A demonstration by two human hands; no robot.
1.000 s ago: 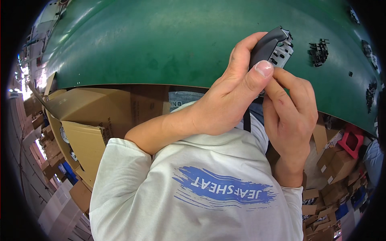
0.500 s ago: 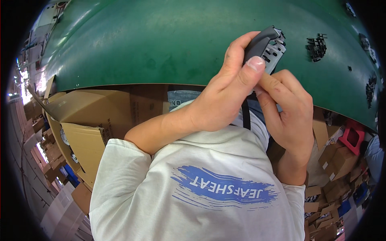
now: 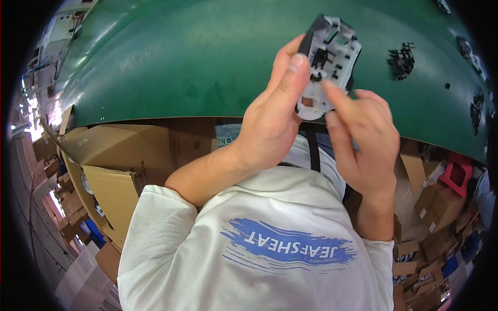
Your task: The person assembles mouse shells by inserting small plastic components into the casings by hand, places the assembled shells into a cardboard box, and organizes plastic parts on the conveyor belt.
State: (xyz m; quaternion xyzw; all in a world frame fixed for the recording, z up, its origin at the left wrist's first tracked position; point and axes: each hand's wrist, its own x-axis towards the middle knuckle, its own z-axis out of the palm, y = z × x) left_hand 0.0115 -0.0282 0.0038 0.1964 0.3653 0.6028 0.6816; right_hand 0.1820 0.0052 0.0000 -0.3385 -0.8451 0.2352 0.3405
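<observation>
My left hand point(image 3: 272, 111) is closed around the left side of a hollow plastic housing point(image 3: 340, 57), its thumb on the near rim. The housing has a dark outer shell and a light grey inner frame with slots, and it is held up above the green table with its inside showing. Small black parts point(image 3: 320, 58) sit within the frame. My right hand point(image 3: 368, 142) is at the housing's lower right end, fingers curled, index finger on the inside and thumb by the edge. Its fingertips are slightly blurred, and any small piece under them is hidden.
The green table point(image 3: 181, 62) carries a pile of small black parts point(image 3: 402, 61) on the right, another black pile point(image 3: 476, 111) and more housings point(image 3: 469, 54) at the far right. An opened cardboard box point(image 3: 116, 150) stands at lower left. A red stool point(image 3: 456, 173) and several cartons point(image 3: 441, 207) are at lower right.
The housing has turned from edge-on so its inside now faces me, and it has shifted a little left. My right index finger has moved from beside it onto the inner frame.
</observation>
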